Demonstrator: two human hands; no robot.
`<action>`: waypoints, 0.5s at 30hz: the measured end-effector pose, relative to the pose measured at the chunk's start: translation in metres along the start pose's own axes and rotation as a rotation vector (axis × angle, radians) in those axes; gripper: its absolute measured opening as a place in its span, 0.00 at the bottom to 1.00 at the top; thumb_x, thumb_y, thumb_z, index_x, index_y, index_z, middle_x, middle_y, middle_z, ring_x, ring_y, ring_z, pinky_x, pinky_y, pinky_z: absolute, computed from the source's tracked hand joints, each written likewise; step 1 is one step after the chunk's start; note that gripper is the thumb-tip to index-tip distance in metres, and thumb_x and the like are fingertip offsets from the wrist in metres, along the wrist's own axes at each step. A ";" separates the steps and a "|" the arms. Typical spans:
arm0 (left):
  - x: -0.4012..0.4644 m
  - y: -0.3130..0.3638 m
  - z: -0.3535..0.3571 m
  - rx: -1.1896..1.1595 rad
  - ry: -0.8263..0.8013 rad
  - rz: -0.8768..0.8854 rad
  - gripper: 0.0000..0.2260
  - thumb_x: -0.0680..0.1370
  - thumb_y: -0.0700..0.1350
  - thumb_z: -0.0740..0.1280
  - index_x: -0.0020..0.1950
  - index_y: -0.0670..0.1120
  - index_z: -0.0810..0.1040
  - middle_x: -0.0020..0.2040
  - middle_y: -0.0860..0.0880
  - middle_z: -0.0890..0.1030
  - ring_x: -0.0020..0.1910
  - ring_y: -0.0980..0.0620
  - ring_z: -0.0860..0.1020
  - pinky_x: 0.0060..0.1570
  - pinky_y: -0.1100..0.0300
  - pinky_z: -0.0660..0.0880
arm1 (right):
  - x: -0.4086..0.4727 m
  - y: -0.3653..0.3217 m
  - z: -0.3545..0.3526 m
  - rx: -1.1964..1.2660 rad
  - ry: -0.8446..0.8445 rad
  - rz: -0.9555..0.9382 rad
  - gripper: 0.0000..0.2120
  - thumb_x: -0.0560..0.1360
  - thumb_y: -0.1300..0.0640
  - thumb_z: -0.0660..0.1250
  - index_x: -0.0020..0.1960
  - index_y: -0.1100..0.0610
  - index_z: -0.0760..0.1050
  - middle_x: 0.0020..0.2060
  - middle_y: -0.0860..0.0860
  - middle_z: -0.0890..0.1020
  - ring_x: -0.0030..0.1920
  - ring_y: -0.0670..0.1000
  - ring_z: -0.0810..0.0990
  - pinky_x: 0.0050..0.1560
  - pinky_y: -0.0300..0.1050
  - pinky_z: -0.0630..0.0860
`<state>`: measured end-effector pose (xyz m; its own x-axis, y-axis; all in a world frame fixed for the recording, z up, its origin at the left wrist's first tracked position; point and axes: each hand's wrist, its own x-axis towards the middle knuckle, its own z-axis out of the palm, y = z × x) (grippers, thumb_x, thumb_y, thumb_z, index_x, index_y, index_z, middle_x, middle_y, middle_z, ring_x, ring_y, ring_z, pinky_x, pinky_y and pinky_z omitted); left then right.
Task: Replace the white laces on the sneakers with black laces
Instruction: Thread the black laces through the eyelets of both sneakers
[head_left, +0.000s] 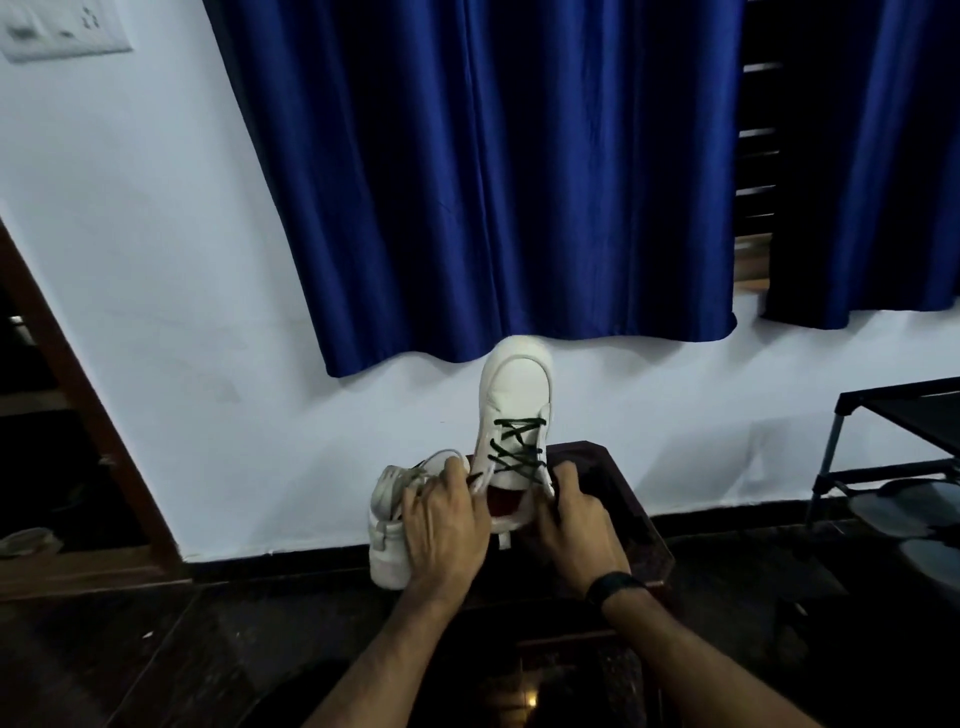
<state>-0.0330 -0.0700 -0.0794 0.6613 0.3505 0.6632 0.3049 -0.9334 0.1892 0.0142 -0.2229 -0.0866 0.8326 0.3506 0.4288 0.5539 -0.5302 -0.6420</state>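
A white sneaker (511, 395) stands tilted with its toe up, threaded with a black lace (519, 447) in several crossings. My left hand (447, 519) pinches the lace end at the sneaker's left eyelets. My right hand (576, 525) grips the sneaker's right side near the opening, its fingers curled round the edge. A second white sneaker (387, 540) with white laces (426, 467) lies to the left, partly hidden behind my left hand. Both shoes rest on a dark wooden stool (618, 493).
A white wall with a blue curtain (493, 182) stands behind. A dark metal shoe rack (893, 441) holding footwear is at the right. A wooden door frame (78, 395) runs down the left. The floor is dark.
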 end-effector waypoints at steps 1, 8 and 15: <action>-0.006 -0.002 0.003 0.011 -0.006 -0.004 0.08 0.74 0.48 0.70 0.47 0.45 0.75 0.36 0.44 0.81 0.40 0.42 0.80 0.50 0.49 0.76 | -0.003 0.002 0.002 -0.007 -0.010 -0.005 0.10 0.80 0.48 0.57 0.48 0.51 0.58 0.33 0.54 0.79 0.36 0.62 0.78 0.29 0.51 0.67; -0.020 -0.004 0.009 0.035 -0.051 -0.006 0.15 0.78 0.55 0.60 0.42 0.44 0.75 0.32 0.42 0.80 0.36 0.42 0.81 0.46 0.49 0.76 | -0.009 0.014 0.012 -0.010 -0.037 -0.003 0.10 0.81 0.51 0.57 0.46 0.50 0.57 0.35 0.56 0.78 0.39 0.64 0.78 0.31 0.51 0.66; -0.012 -0.008 0.009 0.067 -0.165 0.048 0.23 0.80 0.56 0.56 0.41 0.43 0.83 0.44 0.43 0.82 0.50 0.41 0.80 0.52 0.47 0.73 | -0.008 0.016 0.011 -0.068 -0.040 0.014 0.09 0.81 0.49 0.56 0.48 0.51 0.57 0.35 0.58 0.79 0.38 0.66 0.78 0.32 0.54 0.71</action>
<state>-0.0371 -0.0665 -0.0955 0.7782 0.3185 0.5412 0.3117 -0.9441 0.1075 0.0165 -0.2260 -0.1071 0.8405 0.3722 0.3938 0.5418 -0.5860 -0.6025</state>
